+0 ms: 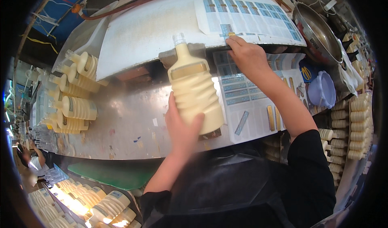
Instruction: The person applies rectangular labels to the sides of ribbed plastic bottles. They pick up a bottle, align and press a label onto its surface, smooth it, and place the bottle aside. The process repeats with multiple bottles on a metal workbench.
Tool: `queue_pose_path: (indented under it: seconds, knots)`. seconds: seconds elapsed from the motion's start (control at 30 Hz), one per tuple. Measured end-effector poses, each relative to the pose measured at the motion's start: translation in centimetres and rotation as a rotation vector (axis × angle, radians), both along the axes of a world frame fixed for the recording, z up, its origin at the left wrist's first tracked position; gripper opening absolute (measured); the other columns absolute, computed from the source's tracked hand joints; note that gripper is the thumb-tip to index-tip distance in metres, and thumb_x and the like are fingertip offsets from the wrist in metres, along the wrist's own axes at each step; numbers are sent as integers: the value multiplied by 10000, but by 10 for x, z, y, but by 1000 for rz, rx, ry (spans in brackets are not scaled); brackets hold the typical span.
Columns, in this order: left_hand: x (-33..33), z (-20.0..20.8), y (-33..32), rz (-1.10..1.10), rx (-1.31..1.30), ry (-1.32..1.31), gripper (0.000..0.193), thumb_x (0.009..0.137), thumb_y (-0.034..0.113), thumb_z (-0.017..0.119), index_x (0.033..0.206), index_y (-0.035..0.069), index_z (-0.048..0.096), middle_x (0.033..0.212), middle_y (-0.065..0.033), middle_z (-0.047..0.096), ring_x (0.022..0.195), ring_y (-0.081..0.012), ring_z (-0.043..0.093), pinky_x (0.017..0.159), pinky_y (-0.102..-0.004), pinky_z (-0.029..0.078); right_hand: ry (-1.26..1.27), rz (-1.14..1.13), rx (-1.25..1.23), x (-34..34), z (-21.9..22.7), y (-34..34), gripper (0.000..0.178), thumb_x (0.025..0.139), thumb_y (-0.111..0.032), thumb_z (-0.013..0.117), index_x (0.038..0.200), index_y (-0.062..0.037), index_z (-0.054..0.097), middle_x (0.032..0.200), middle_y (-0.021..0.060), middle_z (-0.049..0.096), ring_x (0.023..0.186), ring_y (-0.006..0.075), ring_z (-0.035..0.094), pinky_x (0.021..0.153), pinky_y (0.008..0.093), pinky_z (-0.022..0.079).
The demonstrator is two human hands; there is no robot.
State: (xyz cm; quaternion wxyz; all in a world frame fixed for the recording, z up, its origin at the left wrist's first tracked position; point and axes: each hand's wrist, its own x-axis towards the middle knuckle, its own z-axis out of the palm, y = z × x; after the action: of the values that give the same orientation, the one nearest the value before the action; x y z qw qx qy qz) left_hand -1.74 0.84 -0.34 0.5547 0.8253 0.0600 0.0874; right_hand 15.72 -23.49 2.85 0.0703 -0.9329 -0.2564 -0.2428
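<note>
A cream bottle [198, 96] with wavy ribbed sides, a clear neck and a gold-tan band across its shoulder lies tilted on the metal bench, its neck pointing away from me. My left hand [182, 131] grips its lower end, thumb on the near side and fingers along the left. At the edge of the white board, my right hand [250, 58] pinches a small blue label [226, 29] with its fingertips. A yellow bit shows at those fingertips. Just beyond lies a white sheet of blue labels [258, 20].
More label sheets [246, 115] lie on the bench at right, near a purple bucket [321, 90] and a round metal pan [317, 32]. Cream bottles [79, 107] stand grouped at left, with others [109, 208] at lower left and stacked bottles [357, 127] at right. Another person [36, 159] is far left.
</note>
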Motion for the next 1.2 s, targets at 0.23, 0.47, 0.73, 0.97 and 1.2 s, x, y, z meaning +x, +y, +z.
queue_pose_path:
  seconds: [0.23, 0.47, 0.73, 0.97, 1.2]
  knots:
    - [-19, -22, 2, 32, -123, -107, 744, 949, 289, 576, 1561, -40, 312, 1478, -279, 460, 1378, -398, 438, 1176, -493, 320, 280, 76, 413, -28, 31, 7, 148, 915, -93, 715, 1057, -64, 748, 978, 121, 760, 843, 299, 739, 728, 337, 577]
    - [-31, -25, 23, -99, -205, -132, 639, 1062, 368, 490, 1560, -2, 336, 1500, -204, 450, 1407, -292, 416, 1201, -423, 277, 96, 698, 98, -130, 59, 47, 159, 806, -98, 670, 959, -141, 657, 946, 19, 669, 702, 212, 700, 550, 350, 550]
    - [-16, -20, 9, -14, -309, -1, 717, 945, 241, 673, 1520, -31, 340, 1474, -214, 422, 1409, -304, 412, 1187, -420, 334, 56, 753, -71, -137, 35, 27, 156, 802, -130, 696, 954, -121, 661, 1206, 21, 687, 667, 170, 692, 508, 308, 533]
    - [-19, -14, -3, 39, -372, -35, 706, 945, 214, 657, 1512, -61, 340, 1508, -225, 411, 1418, -312, 413, 1192, -428, 331, 113, 698, 91, -136, 10, 9, 310, 799, -91, 703, 1102, -150, 727, 1327, 83, 678, 693, 201, 702, 570, 312, 556]
    - [-20, -17, -4, 35, -337, -97, 644, 1001, 234, 603, 1512, -63, 348, 1510, -224, 423, 1418, -305, 415, 1197, -423, 319, 378, 404, 298, -148, -14, -2, 284, 918, -152, 682, 1198, -110, 714, 1222, 117, 713, 812, 312, 711, 680, 378, 566]
